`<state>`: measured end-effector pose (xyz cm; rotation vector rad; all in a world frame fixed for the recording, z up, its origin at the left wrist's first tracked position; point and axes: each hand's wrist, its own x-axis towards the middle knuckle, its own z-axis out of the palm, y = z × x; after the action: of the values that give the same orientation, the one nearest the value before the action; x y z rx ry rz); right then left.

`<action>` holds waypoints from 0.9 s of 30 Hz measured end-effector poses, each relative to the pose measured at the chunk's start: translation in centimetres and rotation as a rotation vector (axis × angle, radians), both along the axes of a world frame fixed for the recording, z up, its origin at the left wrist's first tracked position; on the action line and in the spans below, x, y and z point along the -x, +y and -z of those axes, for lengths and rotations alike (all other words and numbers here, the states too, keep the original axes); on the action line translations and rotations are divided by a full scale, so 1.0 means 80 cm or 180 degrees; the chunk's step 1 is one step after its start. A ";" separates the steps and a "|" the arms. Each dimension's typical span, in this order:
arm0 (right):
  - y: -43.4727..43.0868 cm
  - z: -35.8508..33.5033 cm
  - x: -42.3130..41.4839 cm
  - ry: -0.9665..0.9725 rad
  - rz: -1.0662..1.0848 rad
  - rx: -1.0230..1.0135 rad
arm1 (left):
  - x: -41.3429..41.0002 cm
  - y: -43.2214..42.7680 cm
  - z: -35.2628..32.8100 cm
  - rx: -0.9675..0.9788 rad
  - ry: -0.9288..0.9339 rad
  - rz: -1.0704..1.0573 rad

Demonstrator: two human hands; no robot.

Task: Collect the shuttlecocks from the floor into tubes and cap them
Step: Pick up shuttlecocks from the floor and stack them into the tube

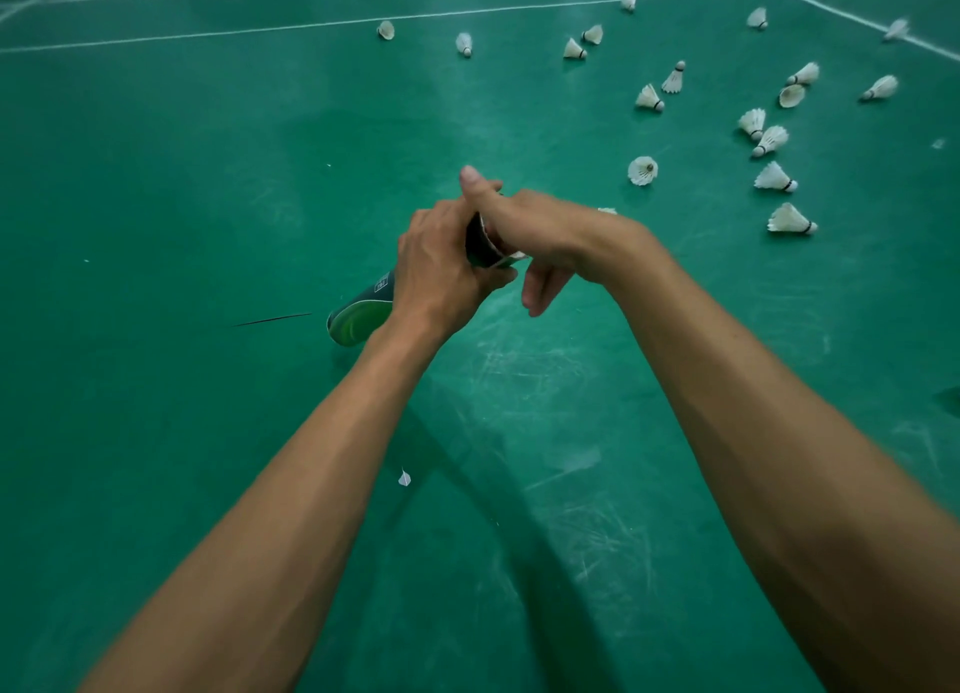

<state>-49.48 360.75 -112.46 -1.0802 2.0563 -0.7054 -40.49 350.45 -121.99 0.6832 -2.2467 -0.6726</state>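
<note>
Gripping the tube [363, 313] mid-body, left hand [441, 271]; right hand [524, 229] closed over its top end.

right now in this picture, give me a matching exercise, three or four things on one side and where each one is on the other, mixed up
Things:
1. dark green cardboard shuttlecock tube
2. scattered white feather shuttlecocks
3. single loose white feather
4. white painted court lines

Places:
A. on the green floor between the two forearms
B. across the far top of the floor
C. gripped in the left hand, right hand at its top end
D. lying on the floor at upper right

Pairs: 1-C, 2-D, 3-A, 4-B
</note>
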 end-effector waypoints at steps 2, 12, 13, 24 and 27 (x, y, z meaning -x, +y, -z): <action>-0.001 0.008 -0.008 -0.0294 -0.0046 -0.0122 | -0.001 0.004 -0.001 0.0014 0.0033 0.0053; 0.021 0.072 0.012 -0.0946 0.0217 0.0206 | 0.019 0.029 0.034 0.0119 -0.0299 0.0025; 0.031 0.083 0.020 -0.1065 0.0516 0.0454 | 0.028 0.036 0.037 0.0162 -0.0338 -0.0006; 0.248 0.225 0.138 -0.1092 0.3495 0.0529 | 0.128 0.178 0.075 0.0355 -0.1061 0.0779; 0.302 0.268 0.137 -0.1347 0.3775 0.0244 | 0.144 0.211 0.086 0.0527 -0.1227 0.0984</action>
<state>-60.43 384.93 -133.86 0.3891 2.1337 -1.4114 -51.98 367.29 -128.86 0.4115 -2.7655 -0.5221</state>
